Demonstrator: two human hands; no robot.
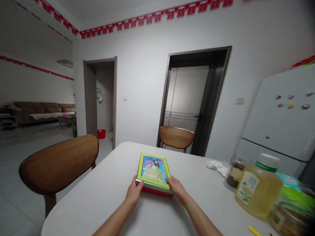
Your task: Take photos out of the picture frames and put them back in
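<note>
A lime-green picture frame (155, 169) lies flat on the white table, with a picture of a figure in a pale yellow dress on blue and pink. Below its near edge show a bluish layer and a red layer (157, 192), like a stack; I cannot tell how many pieces there are. My left hand (135, 191) closes on the near left corner, its thumb over the edge. At the near right corner my right hand (176, 189) grips with the thumb on top. The fingers beneath are partly hidden.
On the table's right stand a large bottle of yellow liquid (261, 188), a dark-filled jar (236, 173), another jar (291, 218) and green packaging (295, 193). White crumpled tissue (218, 167) lies behind them. Wooden chairs stand at the left (61, 162) and far side (176, 137).
</note>
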